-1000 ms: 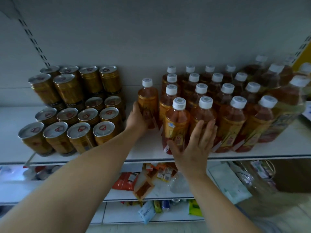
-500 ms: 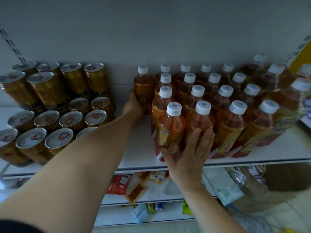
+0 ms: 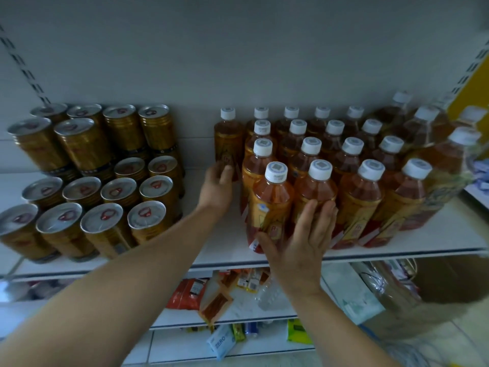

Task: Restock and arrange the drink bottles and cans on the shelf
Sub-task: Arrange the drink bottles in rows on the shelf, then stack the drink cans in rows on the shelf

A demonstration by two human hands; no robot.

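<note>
The bottle [image 3: 228, 144] at eleven o'clock is grasped low by the left hand [image 3: 217, 181]; two front bottles [image 3: 272, 205] at five o'clock are pressed by the right hand [image 3: 299, 245], fingers straight.

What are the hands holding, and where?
The left hand grips the leftmost bottle low on its body. The right hand holds nothing; its straight fingers press the front bottles.

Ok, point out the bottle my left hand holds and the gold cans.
Held bottle [image 3: 228, 139]: head view, its amber body.
Gold cans [image 3: 82, 144]: head view, side of an upper can.
</note>
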